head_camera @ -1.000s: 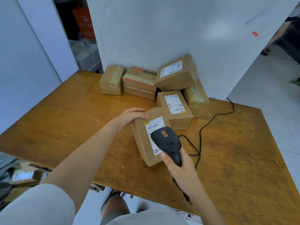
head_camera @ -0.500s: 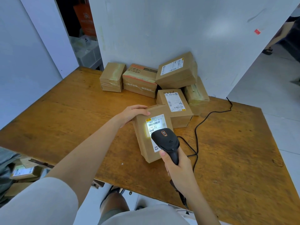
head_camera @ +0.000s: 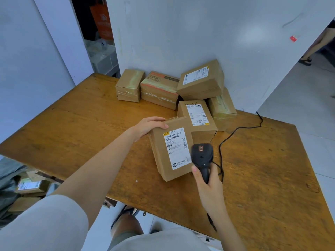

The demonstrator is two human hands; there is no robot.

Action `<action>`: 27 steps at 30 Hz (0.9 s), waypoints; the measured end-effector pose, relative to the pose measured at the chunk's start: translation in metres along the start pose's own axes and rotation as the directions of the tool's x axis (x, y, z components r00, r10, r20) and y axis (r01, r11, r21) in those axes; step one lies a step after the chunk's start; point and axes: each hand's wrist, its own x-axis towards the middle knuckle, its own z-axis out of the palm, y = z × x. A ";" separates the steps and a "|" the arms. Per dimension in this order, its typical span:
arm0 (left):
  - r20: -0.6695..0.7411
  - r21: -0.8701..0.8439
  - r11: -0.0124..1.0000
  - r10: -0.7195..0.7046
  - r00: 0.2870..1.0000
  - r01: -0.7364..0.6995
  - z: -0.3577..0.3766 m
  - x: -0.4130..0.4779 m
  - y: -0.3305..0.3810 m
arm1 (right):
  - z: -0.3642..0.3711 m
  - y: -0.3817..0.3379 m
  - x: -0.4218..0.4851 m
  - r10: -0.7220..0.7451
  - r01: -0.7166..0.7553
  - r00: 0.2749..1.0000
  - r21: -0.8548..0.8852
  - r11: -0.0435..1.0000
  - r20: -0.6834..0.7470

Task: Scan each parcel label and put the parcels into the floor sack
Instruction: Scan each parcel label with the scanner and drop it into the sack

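Note:
A brown cardboard parcel (head_camera: 172,151) with a white barcode label facing up lies on the wooden table (head_camera: 81,127). My left hand (head_camera: 148,125) grips its far left top corner. My right hand (head_camera: 208,189) holds a black handheld scanner (head_camera: 202,156) by the handle, its head just right of the parcel's label. Several more brown parcels (head_camera: 199,82) are stacked against the wall behind it. Down at the lower left, the floor sack (head_camera: 10,176) holds parcels.
The scanner's black cable (head_camera: 233,133) snakes across the table to the right of the parcels. A white wall stands behind the stack. At the far right another person's legs (head_camera: 315,46) stand on the tiled floor. My own sandalled foot shows under the table's near edge.
The scanner has swung right, off the label, and its light on the label is gone. My left hand still holds the parcel's corner.

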 end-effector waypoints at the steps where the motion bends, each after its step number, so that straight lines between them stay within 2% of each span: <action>1: -0.013 -0.010 1.000 -0.003 1.000 0.003 -0.002 -0.002 -0.001 | -0.002 0.011 0.005 0.027 -0.030 0.998 -0.059 0.998 -0.049; 4: -0.066 -0.042 0.999 -0.016 0.998 0.013 -0.009 -0.008 -0.005 | -0.004 0.046 0.022 0.126 -0.157 0.985 -0.320 0.934 -0.115; 7: -0.111 -0.071 0.997 -0.042 0.993 0.035 -0.018 -0.017 -0.012 | -0.001 0.074 0.034 0.162 -0.210 0.978 -0.591 0.779 -0.134; 11: -0.188 -0.128 0.988 -0.104 0.977 0.081 -0.031 -0.036 -0.025 | 0.011 0.098 0.038 0.114 -0.176 0.984 -0.747 0.641 -0.134; 15: -0.264 -0.232 0.962 -0.202 0.943 0.142 -0.046 -0.059 -0.042 | 0.022 0.101 0.034 0.037 -0.147 0.987 -0.801 0.580 -0.154; 17: -0.291 -0.292 0.945 -0.234 0.928 0.147 -0.054 -0.070 -0.051 | 0.028 0.093 0.033 0.036 -0.191 0.977 -0.775 0.602 -0.212; 19: -0.310 -0.345 0.928 -0.254 0.916 0.140 -0.065 -0.082 -0.060 | 0.037 0.081 0.030 -0.059 -0.125 0.974 -0.733 0.669 -0.219; 21: -0.329 -0.393 0.910 -0.269 0.905 0.128 -0.077 -0.093 -0.067 | 0.053 0.062 0.021 -0.214 0.070 0.968 -0.688 0.722 -0.127; 23: -0.352 -0.445 0.889 -0.286 0.891 0.109 -0.090 -0.104 -0.074 | 0.076 0.035 0.012 -0.230 0.201 0.973 -0.518 0.832 0.008; 25: -0.371 -0.491 0.866 -0.305 0.877 0.094 -0.103 -0.116 -0.080 | 0.103 0.005 0.004 -0.173 0.213 0.972 -0.284 0.935 0.159; 27: -0.390 -0.540 0.838 -0.331 0.859 0.078 -0.115 -0.131 -0.087 | 0.130 -0.022 -0.005 -0.183 0.217 0.949 -0.112 0.970 0.255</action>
